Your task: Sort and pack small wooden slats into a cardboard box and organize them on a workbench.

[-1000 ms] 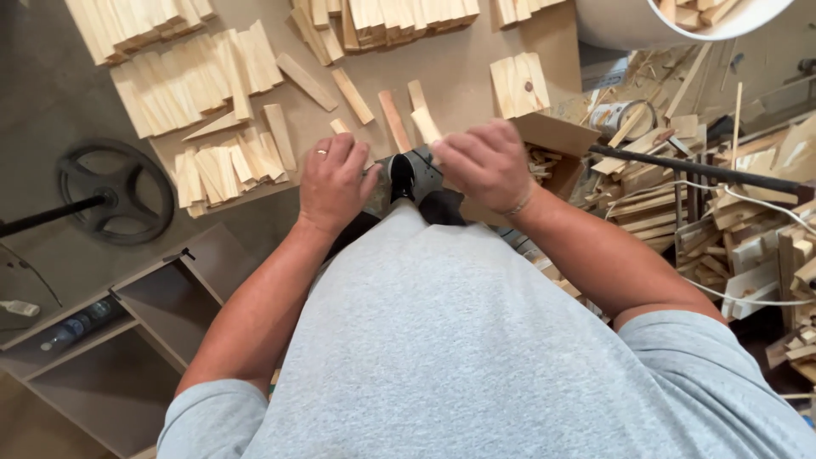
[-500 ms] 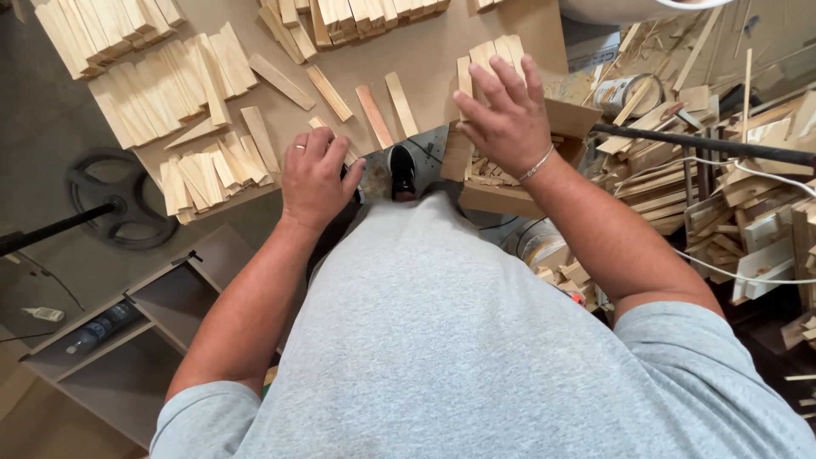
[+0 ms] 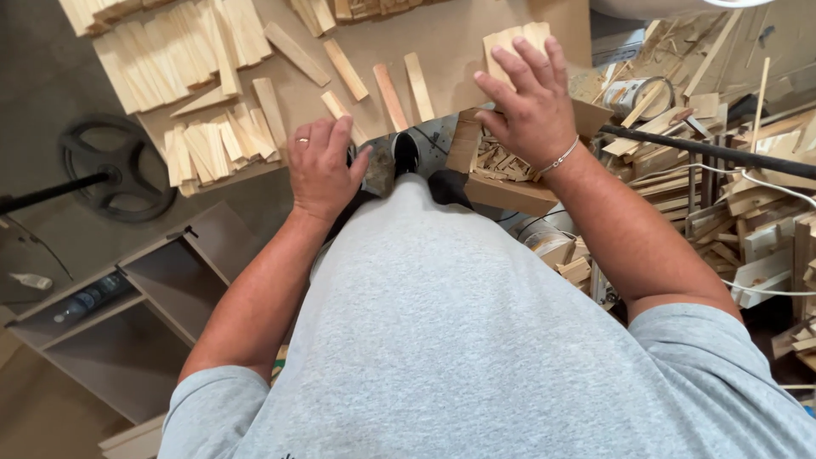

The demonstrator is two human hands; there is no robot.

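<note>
My left hand (image 3: 323, 166) lies back-up at the near edge of the brown worktable (image 3: 450, 38), fingers curled together, thumb against a dark grey object (image 3: 379, 167); what is under the palm is hidden. My right hand (image 3: 531, 102) hovers with fingers spread and nothing in it, just short of a small stack of pale wooden pieces (image 3: 510, 38) at the table's right end. Loose wooden strips (image 3: 391, 89) lie between the two hands. My grey shirt fills the lower part of the view.
Piles of pale wooden strips (image 3: 187, 59) cover the table's left and back. A cardboard box of offcuts (image 3: 501, 166) sits below my right hand. A heap of scrap wood (image 3: 731, 204), a tin can (image 3: 637, 93) and a black bar (image 3: 705, 149) are right; a black handwheel (image 3: 119, 166) and grey shelves (image 3: 153, 297) are left.
My right hand has left the dark object near my left hand, opened, and moved up and right to the small stack. My left hand has stayed at the table edge.
</note>
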